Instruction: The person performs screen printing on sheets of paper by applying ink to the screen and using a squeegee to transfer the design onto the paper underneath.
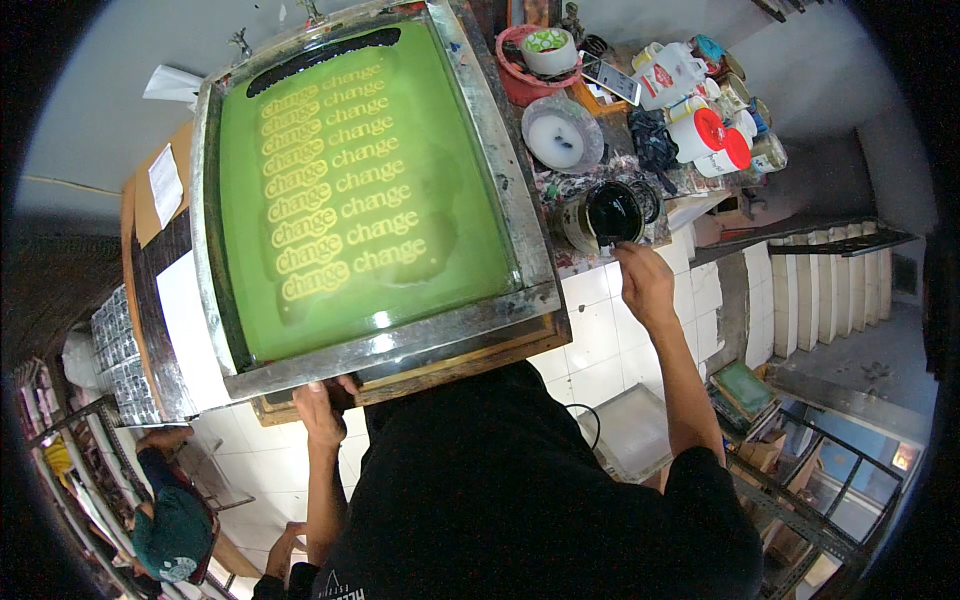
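Observation:
A silk-screen frame (400,340) of grey metal, stretched with green mesh that bears rows of pale lettering, lies in front of me above a wooden-edged board (480,362). Black ink (325,60) forms a thick band across the mesh's far end. At the frame's near edge, my left hand (320,415) is closed, its fingers curled around the metal rim. Off to the right, my right hand (645,285) pinches a short dark ink spatula (606,241) at the mouth of a can (575,225) of black ink. The spatula's lower end is hidden in the can.
A white bowl (562,135), a red tub (515,80) with a tape roll (548,50), a phone (610,77) and several red-lidded jars (708,130) crowd the right-hand bench. Another person (175,530) is at lower left; another hand (285,550) shows nearby.

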